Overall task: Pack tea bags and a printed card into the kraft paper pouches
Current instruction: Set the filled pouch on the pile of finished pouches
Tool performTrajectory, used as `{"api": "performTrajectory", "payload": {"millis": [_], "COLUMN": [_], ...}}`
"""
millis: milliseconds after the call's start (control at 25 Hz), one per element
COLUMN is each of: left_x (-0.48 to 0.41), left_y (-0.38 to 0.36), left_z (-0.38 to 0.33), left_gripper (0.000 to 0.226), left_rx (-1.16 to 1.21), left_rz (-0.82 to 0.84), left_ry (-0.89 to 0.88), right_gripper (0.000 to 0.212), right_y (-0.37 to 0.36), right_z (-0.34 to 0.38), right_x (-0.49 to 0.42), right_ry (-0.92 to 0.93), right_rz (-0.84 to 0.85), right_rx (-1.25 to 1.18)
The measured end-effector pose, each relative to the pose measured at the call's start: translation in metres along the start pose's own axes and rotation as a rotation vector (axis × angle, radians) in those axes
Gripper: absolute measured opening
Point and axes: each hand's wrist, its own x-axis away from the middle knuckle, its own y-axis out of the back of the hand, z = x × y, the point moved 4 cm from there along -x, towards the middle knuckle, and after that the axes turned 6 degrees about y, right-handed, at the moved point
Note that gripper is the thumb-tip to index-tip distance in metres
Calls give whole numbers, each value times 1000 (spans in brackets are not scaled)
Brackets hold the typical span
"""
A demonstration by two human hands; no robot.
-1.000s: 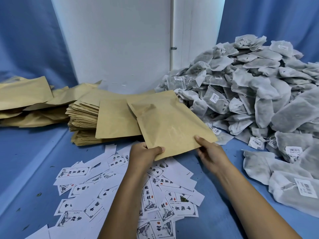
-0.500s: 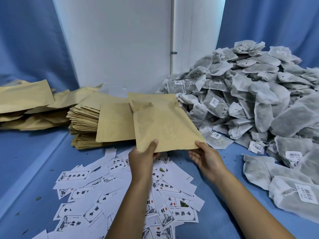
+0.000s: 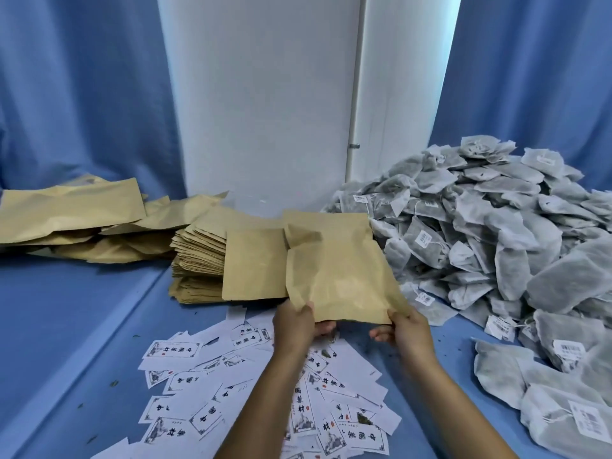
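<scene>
Two hands (image 3: 294, 321) (one pouch (image 3: 341, 279) held)

A small hand-packing workstation, not a home or shop: a blue-covered table (image 3: 82, 309) carries bulk stock sorted by kind, a heap of tagged tea bags (image 3: 490, 233), a stack of flat kraft pouches (image 3: 202, 256) and loose printed cards (image 3: 185, 385). Blue curtains (image 3: 82, 94) flank a plain white wall panel (image 3: 261, 94) behind.

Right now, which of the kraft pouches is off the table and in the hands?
The kraft pouch in the middle, gripped at its near corners by the left hand and right hand. The other pouches lie stacked or piled behind it.
</scene>
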Motion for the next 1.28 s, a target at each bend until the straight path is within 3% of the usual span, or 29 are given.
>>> {"api": "performTrajectory", "payload": {"millis": [200, 400, 680, 800, 840, 880, 960, 1040, 1160, 1280], "left_x": [-5, 3, 9, -9, -15, -17, -19, -18, -22, -21], "left_y": [29, 111, 249, 291, 300, 309, 325, 332, 322, 296], "left_z": [-50, -65, -77, -93, -93, -86, -68, -54, -42, -39], "left_gripper": [18, 18, 20, 30, 36, 42, 45, 34, 20, 27], "left_rx": [58, 285, 306, 462, 425, 292, -13, -188, -221, -283], "left_rz": [55, -119, -457, -389, -312, -255, -219, -206, -188, -145], "left_ry": [-72, -110, -354, -223, -104, 22, 194, 264, 257, 223], "right_gripper": [29, 14, 13, 5, 10, 28, 57, 73, 86, 63], "right_y": [-40, -117, -255, -319, -330, -334, -315, -288, -249, -234], "right_z": [44, 56, 39, 53, 53, 48, 28, 6, -28, -27], "right_x": [25, 58, 107, 118, 117, 108, 85, 71, 53, 50], "right_ry": [130, 40, -105, -203, -164, -43, 358, 584, 443, 562], "right_rz": [-1, 135, 387, 592, 635, 642, 485, 366, 319, 299], "right_rx": [-160, -204, -463, -580, -458, -176, 690, 1277, 1579, 1593]}}
